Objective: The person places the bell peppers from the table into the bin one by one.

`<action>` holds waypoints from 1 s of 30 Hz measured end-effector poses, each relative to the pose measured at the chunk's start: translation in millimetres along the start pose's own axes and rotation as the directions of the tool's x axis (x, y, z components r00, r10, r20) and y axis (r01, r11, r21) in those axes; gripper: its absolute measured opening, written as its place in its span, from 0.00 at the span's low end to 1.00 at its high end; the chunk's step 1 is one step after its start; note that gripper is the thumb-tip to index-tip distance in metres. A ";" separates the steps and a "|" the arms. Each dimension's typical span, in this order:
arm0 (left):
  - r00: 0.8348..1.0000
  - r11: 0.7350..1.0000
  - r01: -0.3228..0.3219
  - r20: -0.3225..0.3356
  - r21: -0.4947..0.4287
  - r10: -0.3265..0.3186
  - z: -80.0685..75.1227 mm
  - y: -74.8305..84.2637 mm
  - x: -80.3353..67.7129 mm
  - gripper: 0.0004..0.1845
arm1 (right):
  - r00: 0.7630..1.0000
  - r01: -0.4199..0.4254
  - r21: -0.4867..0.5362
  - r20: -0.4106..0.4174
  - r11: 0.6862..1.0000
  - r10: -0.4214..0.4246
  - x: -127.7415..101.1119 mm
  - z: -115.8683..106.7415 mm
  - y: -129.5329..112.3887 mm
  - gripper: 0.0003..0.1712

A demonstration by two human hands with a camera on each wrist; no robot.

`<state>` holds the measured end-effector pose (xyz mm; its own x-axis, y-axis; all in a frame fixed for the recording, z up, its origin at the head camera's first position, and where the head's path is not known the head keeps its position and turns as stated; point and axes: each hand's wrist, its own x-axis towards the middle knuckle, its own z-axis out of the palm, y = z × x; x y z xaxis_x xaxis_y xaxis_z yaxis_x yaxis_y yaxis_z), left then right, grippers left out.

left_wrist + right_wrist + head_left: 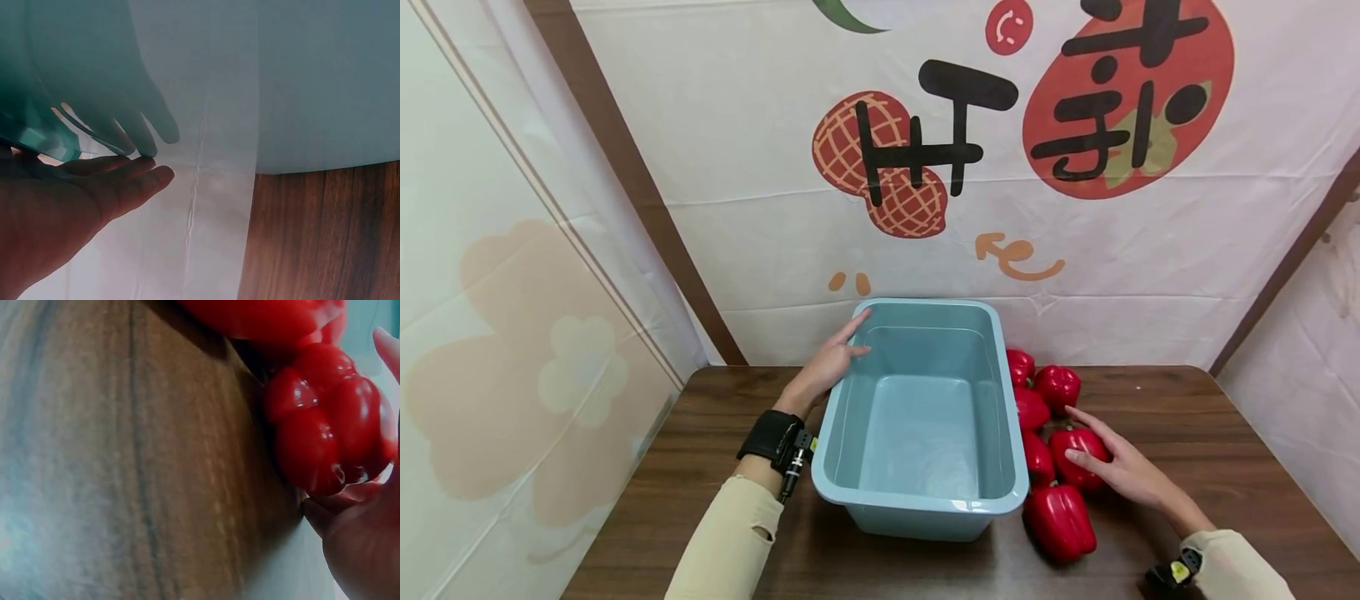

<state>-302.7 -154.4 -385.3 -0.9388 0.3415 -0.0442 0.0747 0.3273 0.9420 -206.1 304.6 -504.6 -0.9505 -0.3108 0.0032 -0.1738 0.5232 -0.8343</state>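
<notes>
A light-blue plastic basin (925, 502) stands mouth up on the wooden table (1187, 450), its long axis running away from the person. The left hand (826, 365) rests straight fingers on its left rim. On its right, the right hand (1126, 473) spreads loosely, unclenched, around a red bell pepper (1084, 441), whose lobed end faces the wrist.

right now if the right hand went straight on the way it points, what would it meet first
Most likely the red pepper between its thumb and fingers; the right hand is right at it, though whether they already touch is unclear.
</notes>
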 end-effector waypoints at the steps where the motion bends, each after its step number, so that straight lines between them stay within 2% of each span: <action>1: 1.000 1.000 -0.001 -0.004 0.005 0.001 -0.4 -1.3 0.4 0.34 | 1.000 -0.001 0.003 0.000 1.000 0.001 0.3 0.9 0.2 0.41; 9: 0.999 1.000 0.024 -0.026 -0.007 -0.024 -0.4 -3.3 -1.2 0.34 | 1.000 -0.013 0.026 -0.019 1.000 0.013 0.8 5.2 -0.9 0.45; 16: 0.999 0.999 0.031 -0.046 0.019 -0.030 0.7 -3.9 -2.3 0.33 | 0.999 -0.025 0.036 -0.029 0.999 0.027 0.8 8.3 -2.6 0.48; 25: 0.993 0.996 0.067 -0.104 0.054 -0.061 2.9 0.8 -0.1 0.33 | 0.998 -0.024 0.051 -0.061 0.998 0.027 -0.2 10.1 -4.9 0.47; 30: 0.991 0.995 0.080 -0.111 0.064 -0.073 3.0 1.0 -0.6 0.33 | 0.997 -0.017 0.069 -0.075 0.997 0.022 0.7 12.6 -3.8 0.46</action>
<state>-301.0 -151.6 -385.3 -0.9734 0.2165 -0.0755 0.0203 0.4095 0.9121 -202.9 292.4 -508.4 -0.9708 -0.2384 0.0265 -0.1397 0.4723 -0.8703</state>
